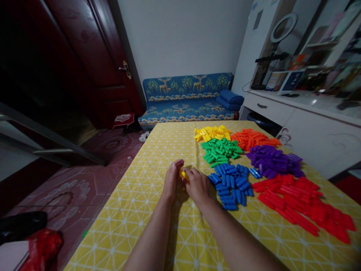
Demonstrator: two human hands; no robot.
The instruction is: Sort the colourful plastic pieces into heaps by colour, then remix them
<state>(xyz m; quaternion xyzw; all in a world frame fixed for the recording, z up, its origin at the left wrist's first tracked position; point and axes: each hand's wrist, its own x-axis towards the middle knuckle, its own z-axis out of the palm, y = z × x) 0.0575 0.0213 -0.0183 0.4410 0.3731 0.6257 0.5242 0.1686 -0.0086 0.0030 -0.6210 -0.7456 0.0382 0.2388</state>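
Note:
Just above the patterned tablecloth, my right hand (198, 185) has its fingers closed around small yellow plastic pieces (184, 175). Those pieces are mostly covered by the fingers, so their shape and number are unclear. My left hand (170, 180) stands on edge close by on the left, fingers stretched out, its palm turned toward the yellow pieces. Whether that palm touches them I cannot tell. Nearest to my right hand is a pile of blue plastic pieces (231, 181), short and tube-like. Behind it lie green pieces (221, 149) and a yellow pile (212, 132).
Orange pieces (252, 138), purple pieces (272, 160) and red pieces (299, 199) lie heaped along the right of the table (121, 210). Beyond the far edge stands a blue patterned sofa (183, 101). A white cabinet (316, 130) flanks the right side.

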